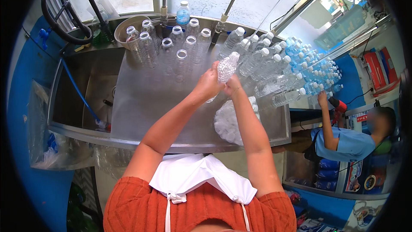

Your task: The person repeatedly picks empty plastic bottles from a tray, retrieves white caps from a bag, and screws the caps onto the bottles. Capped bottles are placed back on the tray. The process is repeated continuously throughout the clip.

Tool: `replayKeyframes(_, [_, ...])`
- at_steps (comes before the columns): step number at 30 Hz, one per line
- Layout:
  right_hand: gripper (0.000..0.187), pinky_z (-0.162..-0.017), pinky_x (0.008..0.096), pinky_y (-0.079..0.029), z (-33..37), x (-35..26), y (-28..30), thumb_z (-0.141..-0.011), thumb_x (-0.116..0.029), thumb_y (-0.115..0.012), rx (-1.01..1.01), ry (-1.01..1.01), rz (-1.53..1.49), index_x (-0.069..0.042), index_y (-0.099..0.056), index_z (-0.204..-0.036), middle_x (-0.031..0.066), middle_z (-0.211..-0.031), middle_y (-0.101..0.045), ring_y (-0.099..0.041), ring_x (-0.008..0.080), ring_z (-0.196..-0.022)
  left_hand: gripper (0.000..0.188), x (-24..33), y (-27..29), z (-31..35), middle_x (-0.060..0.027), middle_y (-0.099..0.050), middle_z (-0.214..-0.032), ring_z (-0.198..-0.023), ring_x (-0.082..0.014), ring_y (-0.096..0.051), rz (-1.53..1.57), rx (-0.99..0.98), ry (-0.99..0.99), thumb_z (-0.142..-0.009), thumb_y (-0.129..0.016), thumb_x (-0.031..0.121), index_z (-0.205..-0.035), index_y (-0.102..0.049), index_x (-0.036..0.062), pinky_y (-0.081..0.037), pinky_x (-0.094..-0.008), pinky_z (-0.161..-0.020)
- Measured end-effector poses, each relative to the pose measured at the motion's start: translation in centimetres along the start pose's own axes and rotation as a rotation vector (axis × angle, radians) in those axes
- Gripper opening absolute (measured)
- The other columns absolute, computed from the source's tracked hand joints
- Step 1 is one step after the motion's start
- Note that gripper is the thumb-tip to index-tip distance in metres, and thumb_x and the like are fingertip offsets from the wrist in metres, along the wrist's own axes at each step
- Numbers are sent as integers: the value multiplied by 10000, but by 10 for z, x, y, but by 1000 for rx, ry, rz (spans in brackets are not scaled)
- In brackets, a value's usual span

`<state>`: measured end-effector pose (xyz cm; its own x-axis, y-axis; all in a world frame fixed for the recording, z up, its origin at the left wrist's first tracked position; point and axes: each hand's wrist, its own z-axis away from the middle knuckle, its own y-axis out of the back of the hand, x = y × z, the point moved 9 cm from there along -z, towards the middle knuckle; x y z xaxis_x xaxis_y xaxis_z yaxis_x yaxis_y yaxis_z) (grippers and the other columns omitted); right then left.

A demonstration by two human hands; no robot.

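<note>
Over the middle of the steel counter [141, 107] I hold a clear plastic bottle [227, 66], tilted, its side glinting white. My left hand [208, 83] is closed round it. Against its lower end my right hand [233, 86] is closed too, slightly blurred; its fingertips and that end of the bottle are partly hidden. Under my right forearm lies a clear plastic bag of white caps [228, 122]. Open, uncapped bottles [181, 65] stand in a group to the left. Capped clear bottles [253, 64] stand in rows to the right, and one capped bottle [288, 97] leans or lies near the bag.
A sink basin [81, 96] with a blue hose [79, 88] is at the left. A tan basin [124, 32] and a blue-labelled bottle [183, 13] stand at the back. Many bluish bottles [315, 66] crowd the right, where another person [349, 141] holds a red heat gun [339, 105].
</note>
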<state>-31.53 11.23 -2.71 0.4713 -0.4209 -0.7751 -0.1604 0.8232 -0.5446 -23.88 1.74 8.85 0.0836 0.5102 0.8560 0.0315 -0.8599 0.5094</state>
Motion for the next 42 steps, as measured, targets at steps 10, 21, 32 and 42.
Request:
replayKeyframes(10, [399,-603,299,-510,43,-53,-9,-860,38,-401,75,-71,90,42,-466,-1254,76,-791,-517,-570,191,-686,912,-4,21,8,-290,-567,-1204,-1117,-396,-579,12,68,-12,-712,-759,169,-1425,-225,-29,-450,-406,-944])
replayKeyframes(21, [332,-829,267,-502,118,-168,-36,-928,-150,-621,328,915,755,-37,-619,-1240,85,-1139,-639,-620,134,-932,845,19,-1,-10,-302,-542,-1211,-1097,-438,-567,-44,18,-111,-734,-740,150,-1402,-247,-10,-466,-458,-926])
replayKeyframes(32, [324,-803,307,-513,139,-115,-134,-908,-133,-636,53,1186,1195,-84,-633,-1229,136,-1247,-618,-627,194,-968,833,-2,24,39,-283,-514,-1266,-1120,-459,-545,15,177,-166,-726,-749,113,-1399,-266,35,-466,-461,-941])
replayKeyframes(42, [609,-781,352,-482,74,-42,-187,-756,-306,-791,78,1000,1422,-71,-537,-1258,148,-1001,-523,-577,286,-865,805,-86,111,123,-268,-474,-1322,-1193,-451,-506,-43,668,-128,-759,-756,105,-1399,-270,64,-439,-455,-972])
